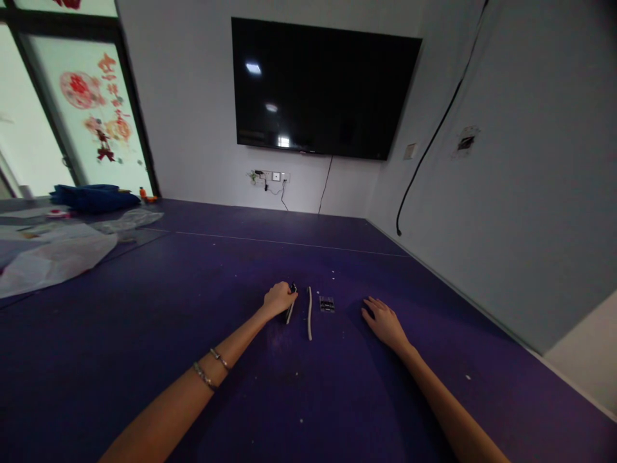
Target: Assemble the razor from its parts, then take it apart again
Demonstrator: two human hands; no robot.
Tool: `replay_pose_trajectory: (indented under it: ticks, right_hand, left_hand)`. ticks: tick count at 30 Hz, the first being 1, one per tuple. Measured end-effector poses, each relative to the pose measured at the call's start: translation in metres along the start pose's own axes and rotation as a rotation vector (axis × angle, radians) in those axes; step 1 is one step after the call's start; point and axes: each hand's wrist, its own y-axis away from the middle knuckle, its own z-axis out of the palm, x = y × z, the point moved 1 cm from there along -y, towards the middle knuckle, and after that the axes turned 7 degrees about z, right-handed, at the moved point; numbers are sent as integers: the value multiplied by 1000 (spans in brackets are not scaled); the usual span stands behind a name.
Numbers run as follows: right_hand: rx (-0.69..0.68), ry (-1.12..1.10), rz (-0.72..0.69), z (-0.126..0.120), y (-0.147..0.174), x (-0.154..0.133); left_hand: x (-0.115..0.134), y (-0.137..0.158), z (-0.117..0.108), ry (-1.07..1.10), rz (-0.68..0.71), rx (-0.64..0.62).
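My left hand [279, 298] is closed around a slim dark tool with a pale edge [290, 313]. Its dark end pokes out past my fingers and its lower part slants down towards the purple table [260, 386]; the exact kind I cannot make out. Just right of it lies a short piece of whitish cable [310, 315], roughly straight and pointing away from me. Beside the cable is a small dark square piece with light markings [326, 305]. My right hand [383, 321] rests palm down on the table, fingers stretched out, holding nothing.
White scraps [332, 275] dot the tabletop. At the left lie a clear plastic sheet [62, 257] and a dark blue cloth bundle [94, 198]. A black cable [429, 145] hangs down the right wall. A large television [322, 90] is mounted on the far wall.
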Motion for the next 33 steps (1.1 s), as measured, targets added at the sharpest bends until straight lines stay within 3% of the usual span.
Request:
replay_pose_trajectory:
  ticks: [8,11,13,18,33]
  right_hand:
    - [-2,8,7,3,-1,2]
    - [-3,0,8,4,-1,2]
    - [1,-3,9,3,0,2]
    - [5,3,5,2,0,1]
    - [11,5,-2,2,-1,1]
  left_hand:
    - [-11,-21,-29,536,-98,-244]
    - [-18,-24,-33,867,-282,-330]
    - [-22,-27,-33,1025,-401,-304]
    - [-31,-35,-27,1087,-468,-240]
    - [-37,-34,-24,1358,-647,-474]
